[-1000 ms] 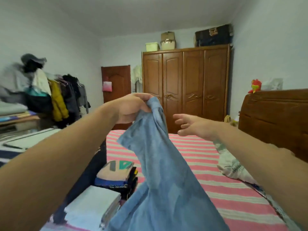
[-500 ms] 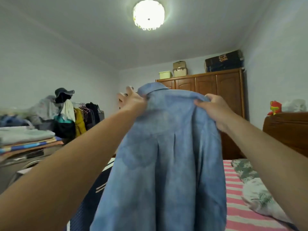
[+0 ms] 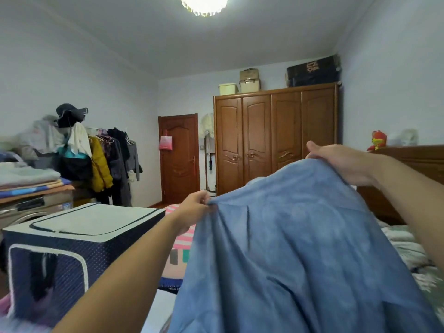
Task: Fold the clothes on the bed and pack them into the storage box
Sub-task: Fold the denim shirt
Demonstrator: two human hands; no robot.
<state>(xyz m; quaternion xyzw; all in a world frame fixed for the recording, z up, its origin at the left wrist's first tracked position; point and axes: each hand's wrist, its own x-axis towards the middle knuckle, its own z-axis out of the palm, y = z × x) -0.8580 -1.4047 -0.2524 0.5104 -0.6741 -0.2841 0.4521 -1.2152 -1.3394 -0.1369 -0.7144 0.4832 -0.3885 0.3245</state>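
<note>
One blue shirt (image 3: 295,255) is held up and spread between two hands, in front of the person and to the right of the storage box (image 3: 72,239). The left hand (image 3: 195,209) pinches the shirt's upper edge with curled fingers and thumb, just right of the box's far corner; the right hand (image 3: 341,163) grips the other upper corner, higher and farther right, its fingers wrapped into the cloth. The shirt hangs from both hands and fills the lower right of the view, hiding much of the bed (image 3: 183,239), whose pink-striped cover shows in one narrow strip between the box and the shirt. One storage box stands at the left, navy with a pale lid that lies closed and one clear window in its near side. Just right of the box, partly behind the shirt, lies one folded garment (image 3: 174,265) in pale pink with a navy hem. Beyond the box, one clothes rack (image 3: 108,159) holds several hanging coats, and one hat sits on a heap beside it. Farther right of the box stand one brown door (image 3: 180,159) and one wardrobe (image 3: 276,135) with four doors. On the wardrobe sit three pale containers and one dark case. One ceiling lamp glows overhead.
</note>
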